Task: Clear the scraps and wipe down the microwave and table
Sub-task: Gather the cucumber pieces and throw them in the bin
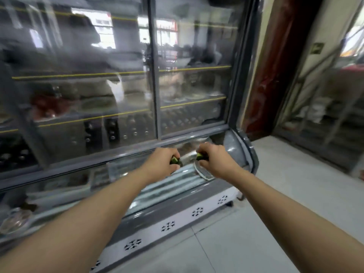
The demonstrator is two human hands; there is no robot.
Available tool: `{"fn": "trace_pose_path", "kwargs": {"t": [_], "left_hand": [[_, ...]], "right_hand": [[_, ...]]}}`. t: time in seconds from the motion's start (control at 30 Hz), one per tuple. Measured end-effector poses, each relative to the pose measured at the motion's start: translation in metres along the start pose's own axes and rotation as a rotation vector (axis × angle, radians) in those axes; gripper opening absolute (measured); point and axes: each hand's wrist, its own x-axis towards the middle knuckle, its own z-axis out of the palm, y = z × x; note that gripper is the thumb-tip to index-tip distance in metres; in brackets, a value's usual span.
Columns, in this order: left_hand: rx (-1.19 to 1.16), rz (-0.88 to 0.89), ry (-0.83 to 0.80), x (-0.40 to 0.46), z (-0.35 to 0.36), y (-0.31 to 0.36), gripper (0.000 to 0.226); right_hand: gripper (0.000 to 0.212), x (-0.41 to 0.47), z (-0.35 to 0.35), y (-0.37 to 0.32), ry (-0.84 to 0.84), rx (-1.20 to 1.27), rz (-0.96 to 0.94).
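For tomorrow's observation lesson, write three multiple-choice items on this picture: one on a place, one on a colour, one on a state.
1. Where are the two hands?
A. In front of the glass-fronted display cabinet
B. Inside a sink
C. On a keyboard

2. What colour are the scraps in the hands?
A. Red
B. Green
C. Blue

3. How is the left hand?
A. Flat and open
B. Out of view
C. Curled round a scrap

Answers: 1 A, both hands are held out before the cabinet's lower glass. 2 B, the scrap in the left grip and the scrap in the right hand are green. 3 C, its fingers wrap the piece.
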Motion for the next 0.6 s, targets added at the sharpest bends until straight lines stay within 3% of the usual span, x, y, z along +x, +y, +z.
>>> {"fn": "trace_pose_path", "kwargs": {"t": [0.33,0.6], "left_hand": [[-0.012,0.294,-0.117,0.096,0.094,0.179,0.027],[-0.046,0.451,-0.219,0.181,0.167,0.282,0.024]], "right_hand": [[0.021,-0.081,-0.094,0.171,0.107,-0.058,0.357],[0.027,-0.101,-0.143,0.292,0.190,-0.092,0.549]]}}
